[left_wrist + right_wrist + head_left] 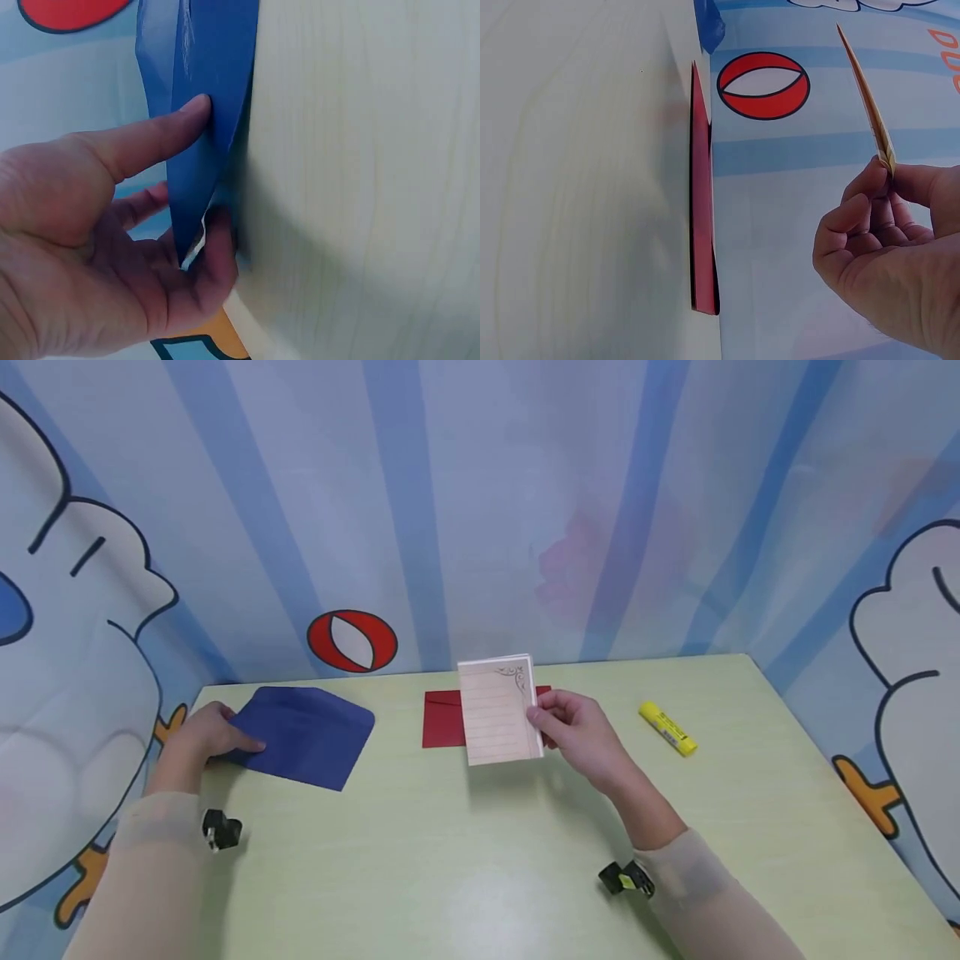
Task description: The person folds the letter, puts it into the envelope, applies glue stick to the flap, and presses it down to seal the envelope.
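Observation:
My left hand (213, 731) grips the left corner of a blue envelope (303, 735), thumb on top and fingers beneath it. In the left wrist view the thumb presses the blue paper (210, 150) while the fingers curl under its edge. My right hand (581, 731) pinches the right edge of a lined, cream-coloured letter paper (498, 714) with a scroll ornament in its corner. Seen edge-on in the right wrist view, the letter paper (866, 94) is held above the table. Behind it lies a red envelope (442, 720), partly covered by the paper in the head view.
A yellow glue stick (667, 728) lies on the pale table (420, 860), right of my right hand. A striped backdrop (495, 510) with cartoon figures rises along the table's back edge. Small black cameras sit at both wrists.

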Action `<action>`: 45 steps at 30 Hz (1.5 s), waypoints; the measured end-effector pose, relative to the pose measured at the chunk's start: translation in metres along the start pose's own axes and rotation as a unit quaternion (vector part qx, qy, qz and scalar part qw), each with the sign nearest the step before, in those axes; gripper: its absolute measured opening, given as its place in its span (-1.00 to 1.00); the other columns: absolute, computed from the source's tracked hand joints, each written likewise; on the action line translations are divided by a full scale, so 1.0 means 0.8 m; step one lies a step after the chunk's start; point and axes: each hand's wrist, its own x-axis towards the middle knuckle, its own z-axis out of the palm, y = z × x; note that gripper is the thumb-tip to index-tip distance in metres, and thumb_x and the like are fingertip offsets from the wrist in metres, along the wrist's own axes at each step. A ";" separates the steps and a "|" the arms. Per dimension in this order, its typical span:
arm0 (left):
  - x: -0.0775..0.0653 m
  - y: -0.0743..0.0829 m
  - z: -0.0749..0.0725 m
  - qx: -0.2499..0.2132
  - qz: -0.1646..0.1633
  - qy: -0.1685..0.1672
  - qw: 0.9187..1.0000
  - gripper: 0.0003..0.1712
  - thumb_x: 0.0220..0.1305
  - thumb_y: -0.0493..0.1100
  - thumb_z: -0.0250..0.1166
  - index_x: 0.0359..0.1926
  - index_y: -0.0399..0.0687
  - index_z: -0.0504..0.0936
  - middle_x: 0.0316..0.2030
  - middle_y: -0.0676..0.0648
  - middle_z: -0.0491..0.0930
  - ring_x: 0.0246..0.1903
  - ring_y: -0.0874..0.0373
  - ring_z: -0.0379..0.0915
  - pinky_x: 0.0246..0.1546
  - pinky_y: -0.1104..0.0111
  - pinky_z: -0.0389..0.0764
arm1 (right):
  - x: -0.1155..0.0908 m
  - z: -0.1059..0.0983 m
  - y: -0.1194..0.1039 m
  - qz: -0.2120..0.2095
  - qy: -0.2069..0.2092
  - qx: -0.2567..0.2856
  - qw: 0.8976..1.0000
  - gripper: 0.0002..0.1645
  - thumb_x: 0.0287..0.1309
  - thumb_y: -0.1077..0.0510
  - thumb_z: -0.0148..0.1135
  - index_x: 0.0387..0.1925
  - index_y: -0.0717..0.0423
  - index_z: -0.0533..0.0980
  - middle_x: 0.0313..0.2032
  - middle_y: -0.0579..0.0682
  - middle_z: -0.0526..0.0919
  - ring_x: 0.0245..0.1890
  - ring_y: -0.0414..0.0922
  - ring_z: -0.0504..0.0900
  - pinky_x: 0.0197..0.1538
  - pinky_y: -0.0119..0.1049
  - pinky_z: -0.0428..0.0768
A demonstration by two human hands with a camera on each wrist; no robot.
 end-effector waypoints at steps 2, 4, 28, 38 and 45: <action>-0.005 0.001 0.002 -0.029 0.008 0.007 1.000 0.04 0.27 -0.01 0.54 0.43 -0.56 0.16 0.27 -0.63 0.29 0.18 -0.49 0.36 0.08 -0.17 0.57 | 0.000 0.000 -0.001 -0.002 0.000 -0.001 1.000 -0.74 0.54 0.14 0.26 0.03 0.28 0.60 -0.17 0.14 0.72 -0.26 0.00 0.61 -0.14 -0.19 0.66; -0.010 0.001 0.005 -0.058 0.018 0.011 0.998 0.02 0.28 -0.01 0.54 0.49 -0.45 0.19 0.30 -0.60 0.30 0.17 -0.44 0.39 0.03 -0.08 0.63 | 0.000 0.000 -0.001 -0.003 -0.001 -0.002 1.000 -0.73 0.53 0.13 0.26 0.03 0.28 0.60 -0.17 0.14 0.71 -0.25 0.00 0.60 -0.13 -0.19 0.67; -0.070 0.097 0.037 -0.572 0.117 -0.047 0.811 -0.51 0.44 -0.15 0.43 0.22 -0.21 0.43 -0.20 0.08 0.71 -0.21 0.23 0.72 -0.14 0.36 0.75 | -0.001 0.002 0.001 -0.014 -0.013 -0.002 1.000 -0.77 0.53 0.13 0.27 0.03 0.21 0.60 -0.18 0.13 0.69 -0.27 0.03 0.58 -0.22 -0.23 0.63; -0.092 0.183 0.069 -0.556 0.153 -0.051 0.815 -0.71 0.51 -0.21 0.35 0.08 -0.26 0.48 -0.30 0.05 0.73 -0.28 0.22 0.74 -0.14 0.33 0.75 | 0.000 0.002 0.000 -0.063 0.008 -0.024 0.998 -0.78 0.54 0.13 0.26 0.01 0.22 0.62 -0.23 0.12 0.70 -0.34 -0.01 0.59 -0.29 -0.26 0.64; -0.095 0.226 0.091 -0.554 0.168 -0.057 0.813 -0.61 0.52 -0.18 0.34 0.21 -0.32 0.52 -0.22 -0.02 0.72 -0.27 0.17 0.74 -0.12 0.30 0.76 | -0.001 -0.005 -0.002 -0.097 0.073 -0.071 0.990 -0.80 0.54 0.13 0.25 -0.01 0.21 0.62 -0.26 0.12 0.70 -0.38 0.12 0.64 -0.38 -0.28 0.67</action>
